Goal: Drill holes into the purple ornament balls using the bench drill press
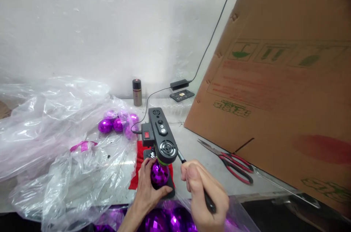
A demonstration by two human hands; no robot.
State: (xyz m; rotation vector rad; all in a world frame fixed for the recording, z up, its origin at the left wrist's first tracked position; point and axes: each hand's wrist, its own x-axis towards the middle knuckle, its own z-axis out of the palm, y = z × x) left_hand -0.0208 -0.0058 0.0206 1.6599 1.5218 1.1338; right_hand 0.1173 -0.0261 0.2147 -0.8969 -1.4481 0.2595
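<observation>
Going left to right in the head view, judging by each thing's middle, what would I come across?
Crumpled clear plastic sheeting, shiny purple balls, grey can with a black cap, black machine with round vents, right hand, metal scissors with red-and-black handles, large brown cardboard box.

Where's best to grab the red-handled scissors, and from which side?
Probably by the handle loops, from the near side: they point toward the person, the blades point away, and the cardboard box stands close beyond.
</observation>
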